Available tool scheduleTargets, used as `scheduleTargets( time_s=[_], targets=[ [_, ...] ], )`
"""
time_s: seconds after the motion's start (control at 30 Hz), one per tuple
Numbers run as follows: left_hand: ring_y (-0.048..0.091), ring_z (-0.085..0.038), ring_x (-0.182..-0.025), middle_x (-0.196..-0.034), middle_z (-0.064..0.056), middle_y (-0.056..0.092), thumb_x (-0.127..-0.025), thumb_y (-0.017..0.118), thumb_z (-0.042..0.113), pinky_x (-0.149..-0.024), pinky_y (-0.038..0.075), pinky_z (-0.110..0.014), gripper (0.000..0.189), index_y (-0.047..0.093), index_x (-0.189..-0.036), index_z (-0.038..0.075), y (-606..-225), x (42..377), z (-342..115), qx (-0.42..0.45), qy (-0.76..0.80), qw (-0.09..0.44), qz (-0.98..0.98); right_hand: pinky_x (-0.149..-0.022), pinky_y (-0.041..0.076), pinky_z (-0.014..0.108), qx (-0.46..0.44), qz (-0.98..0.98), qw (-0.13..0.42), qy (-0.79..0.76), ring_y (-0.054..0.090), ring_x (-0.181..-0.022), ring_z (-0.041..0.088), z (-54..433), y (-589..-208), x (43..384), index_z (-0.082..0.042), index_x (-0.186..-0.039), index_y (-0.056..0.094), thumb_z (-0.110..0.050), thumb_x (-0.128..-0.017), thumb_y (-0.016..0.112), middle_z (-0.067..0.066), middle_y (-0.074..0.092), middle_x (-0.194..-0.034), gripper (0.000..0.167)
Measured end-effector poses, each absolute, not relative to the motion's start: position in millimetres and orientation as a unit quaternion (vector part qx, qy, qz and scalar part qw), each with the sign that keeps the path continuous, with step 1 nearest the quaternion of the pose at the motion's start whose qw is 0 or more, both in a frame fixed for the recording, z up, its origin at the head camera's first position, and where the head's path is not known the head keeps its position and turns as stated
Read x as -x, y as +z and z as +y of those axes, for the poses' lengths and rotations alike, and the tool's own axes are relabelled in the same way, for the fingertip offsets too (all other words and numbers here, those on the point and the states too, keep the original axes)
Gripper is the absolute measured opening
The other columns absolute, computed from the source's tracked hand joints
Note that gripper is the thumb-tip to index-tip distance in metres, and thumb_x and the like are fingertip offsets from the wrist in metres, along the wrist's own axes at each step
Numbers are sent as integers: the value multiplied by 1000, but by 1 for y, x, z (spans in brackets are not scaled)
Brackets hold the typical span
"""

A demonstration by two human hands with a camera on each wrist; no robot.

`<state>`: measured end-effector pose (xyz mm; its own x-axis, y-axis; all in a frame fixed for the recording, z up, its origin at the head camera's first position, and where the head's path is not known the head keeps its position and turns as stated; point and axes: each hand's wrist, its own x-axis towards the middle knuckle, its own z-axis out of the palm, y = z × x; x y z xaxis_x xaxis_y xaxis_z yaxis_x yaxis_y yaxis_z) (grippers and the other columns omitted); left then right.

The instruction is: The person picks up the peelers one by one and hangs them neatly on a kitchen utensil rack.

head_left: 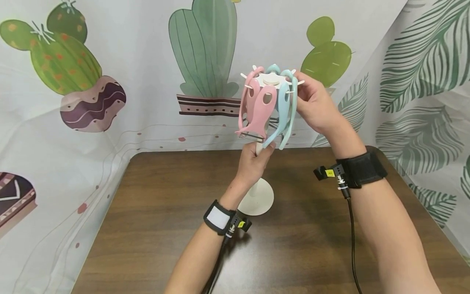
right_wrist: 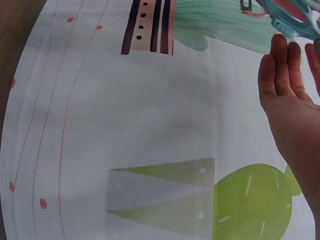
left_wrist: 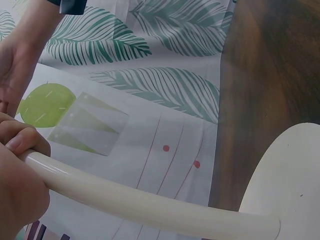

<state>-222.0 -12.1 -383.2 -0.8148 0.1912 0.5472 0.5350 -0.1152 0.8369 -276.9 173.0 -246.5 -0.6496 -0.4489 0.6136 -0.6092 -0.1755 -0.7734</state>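
A white rack [head_left: 271,79] with hooks stands on the table on a cream pole [left_wrist: 135,200] and round base [head_left: 264,200]. Pink peelers [head_left: 263,110] with metal blades hang at its left, light blue and mint ones [head_left: 293,114] at its right. My left hand [head_left: 253,161] grips the pole just under the peelers; in the left wrist view its fingers [left_wrist: 22,137] curl round it. At the rack's right edge is my right hand [head_left: 313,102], beside a hook and the mint handles. What its thumb and index finger do there is partly hidden.
The brown wooden table [head_left: 165,192] reaches back to a cloth backdrop [head_left: 147,61] printed with cacti and leaves. Each wrist wears a black strap [head_left: 361,169] with a small camera, and a cable [head_left: 352,241] trails from each.
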Motion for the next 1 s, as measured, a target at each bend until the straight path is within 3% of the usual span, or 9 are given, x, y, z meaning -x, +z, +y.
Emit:
scheduleTargets(
  time_s=[0.17, 0.47, 0.83, 1.0],
  targets=[
    [30, -11, -42, -47, 7, 34, -104, 58, 24, -42, 19, -28, 53, 42, -56, 6, -383, 222, -11, 272, -691, 126, -658, -82, 57, 26, -397, -656, 96, 635, 64, -92, 18, 177, -254, 273, -2, -130, 70, -5, -101, 71, 10, 69, -113, 30],
    [29, -11, -41, -47, 7, 34, -104, 58, 25, -41, 19, -28, 54, 41, -56, 6, -383, 222, -11, 272, -694, 127, -654, -83, 57, 27, -368, -686, 123, 615, 69, -95, 21, 188, -274, 262, 4, -121, 69, 13, -99, 63, 14, 70, -111, 24],
    [30, -10, -40, -46, 7, 34, -104, 58, 22, -41, 19, -27, 53, 42, -56, 7, -382, 222, -12, 276, -695, 125, -652, -80, 56, 23, -328, -728, 134, 588, 68, -93, 16, 199, -315, 237, 12, -120, 65, 10, -101, 61, 5, 73, -105, 20],
    [29, -10, -40, -46, 8, 34, -105, 58, 22, -41, 19, -27, 55, 41, -55, 6, -383, 221, -12, 273, -697, 122, -651, -80, 57, 22, -294, -765, 142, 555, 70, -92, 15, 203, -339, 220, 8, -119, 67, 5, -101, 64, 15, 72, -103, 18]
  ],
)
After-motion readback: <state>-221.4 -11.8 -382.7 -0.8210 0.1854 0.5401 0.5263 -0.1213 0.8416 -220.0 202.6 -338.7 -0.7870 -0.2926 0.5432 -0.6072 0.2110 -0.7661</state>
